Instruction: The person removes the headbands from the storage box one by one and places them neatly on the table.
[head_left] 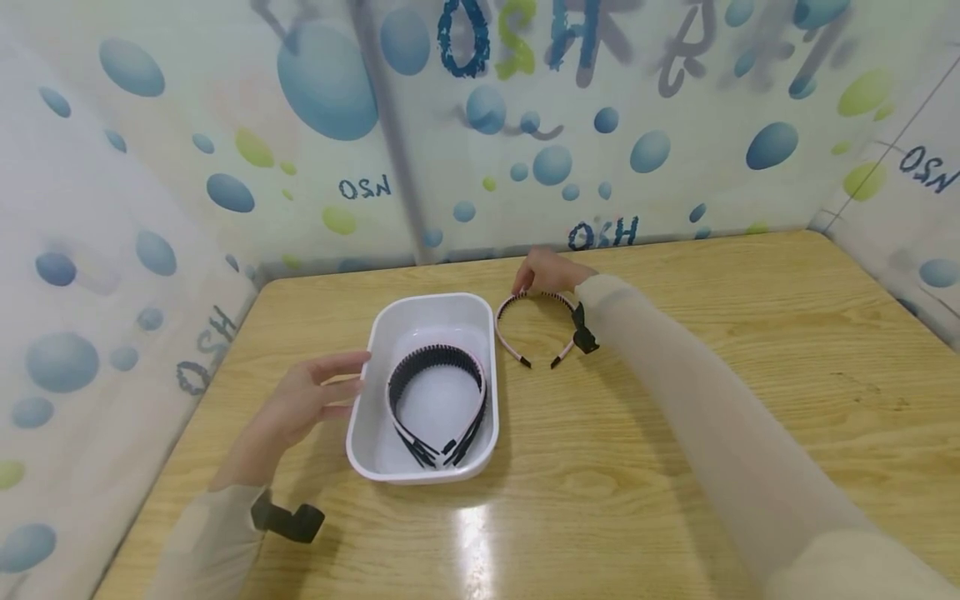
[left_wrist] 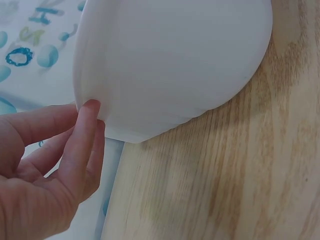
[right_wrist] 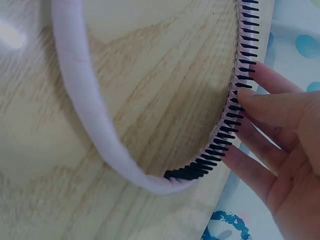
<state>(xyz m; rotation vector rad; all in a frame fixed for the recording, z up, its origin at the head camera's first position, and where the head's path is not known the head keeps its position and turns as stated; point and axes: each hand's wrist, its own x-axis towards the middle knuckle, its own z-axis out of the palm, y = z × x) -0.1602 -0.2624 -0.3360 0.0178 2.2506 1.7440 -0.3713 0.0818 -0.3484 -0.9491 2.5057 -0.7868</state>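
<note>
A white tray (head_left: 431, 315) stands on the table, and several stacked headbands (head_left: 437, 357) with black teeth lie inside it. My left hand (head_left: 300, 400) is at the tray's left side, its fingertips touching the wall near the rim. In the left wrist view the fingers are nearly straight against the white tray (left_wrist: 170, 60). Just right of the tray is a pale pink headband (head_left: 507, 333), its black-tipped ends pointing toward me. My right hand (head_left: 546, 271) pinches it at the top of its arch. The right wrist view shows thumb and fingers on its toothed band (right_wrist: 234, 112).
The wooden table (head_left: 600, 467) ends at a back edge close behind my right hand. A white sheet (head_left: 480, 200) with blue and green spots hangs behind the table and along both sides. Dark wrist cameras (head_left: 288, 518) sit on both sleeves.
</note>
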